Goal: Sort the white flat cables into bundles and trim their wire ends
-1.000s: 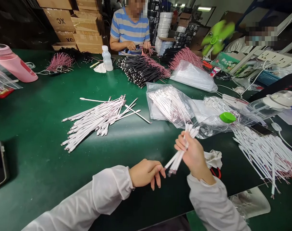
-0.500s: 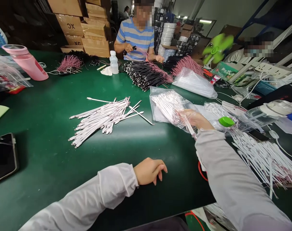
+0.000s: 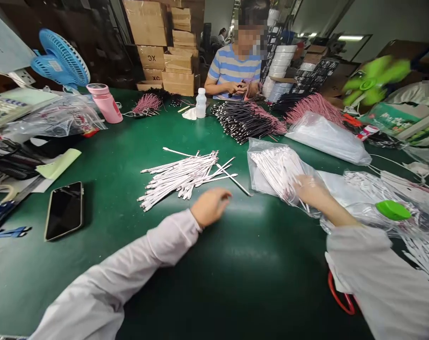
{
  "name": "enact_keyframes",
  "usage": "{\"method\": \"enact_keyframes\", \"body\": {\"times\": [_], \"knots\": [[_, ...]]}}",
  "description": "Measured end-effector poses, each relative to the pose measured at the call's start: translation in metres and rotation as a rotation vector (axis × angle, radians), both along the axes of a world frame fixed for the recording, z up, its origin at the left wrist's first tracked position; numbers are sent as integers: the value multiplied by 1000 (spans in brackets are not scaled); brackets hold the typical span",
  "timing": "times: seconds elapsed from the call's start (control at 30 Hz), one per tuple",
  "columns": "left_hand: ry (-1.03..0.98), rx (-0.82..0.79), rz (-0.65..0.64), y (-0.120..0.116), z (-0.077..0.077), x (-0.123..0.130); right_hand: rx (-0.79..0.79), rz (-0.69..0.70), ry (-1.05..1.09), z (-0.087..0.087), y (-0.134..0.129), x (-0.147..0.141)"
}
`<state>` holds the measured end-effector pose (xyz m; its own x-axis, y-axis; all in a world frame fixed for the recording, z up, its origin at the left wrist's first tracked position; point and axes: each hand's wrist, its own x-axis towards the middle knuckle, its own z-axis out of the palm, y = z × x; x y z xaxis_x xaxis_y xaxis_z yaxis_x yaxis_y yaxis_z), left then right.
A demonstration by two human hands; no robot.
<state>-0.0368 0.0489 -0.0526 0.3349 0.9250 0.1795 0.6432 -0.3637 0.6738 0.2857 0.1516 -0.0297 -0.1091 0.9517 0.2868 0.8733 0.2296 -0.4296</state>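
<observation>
Currently, a loose pile of white cables (image 3: 182, 174) lies on a green table (image 3: 118, 163), just far and left of the left hand (image 3: 209, 208), the nearer one; most run lengthwise from near left to far right. That hand is loosely curled, a gap showing between thumb and fingers, holding nothing visible. The right hand (image 3: 311, 191) is at the right side of a plastic bag (image 3: 256, 182) of similar cables; blur hides whether it pinches any. From the pile's right edge, a stray cable (image 3: 242, 187) slants near and right. Black cables (image 3: 235, 120) lie beyond, a phone (image 3: 64, 211) left, a green-capped bottle (image 3: 393, 210) right
</observation>
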Motion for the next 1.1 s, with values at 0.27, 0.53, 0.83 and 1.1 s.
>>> {"method": "enact_keyframes", "body": {"times": [0.27, 0.53, 0.83, 1.1], "knots": [[635, -99, 484, 125, 31, -137, -223, 298, -190, -22, -90, -70], [737, -259, 509, 151, 24, -146, -211, 189, -105, -39, -27, -126], [752, -258, 471, 144, 21, -158, -91, 221, 184, 37, -51, -107], [797, -453, 290, 138, 33, -152, -64, 480, -498, -6, -16, -120]]}}
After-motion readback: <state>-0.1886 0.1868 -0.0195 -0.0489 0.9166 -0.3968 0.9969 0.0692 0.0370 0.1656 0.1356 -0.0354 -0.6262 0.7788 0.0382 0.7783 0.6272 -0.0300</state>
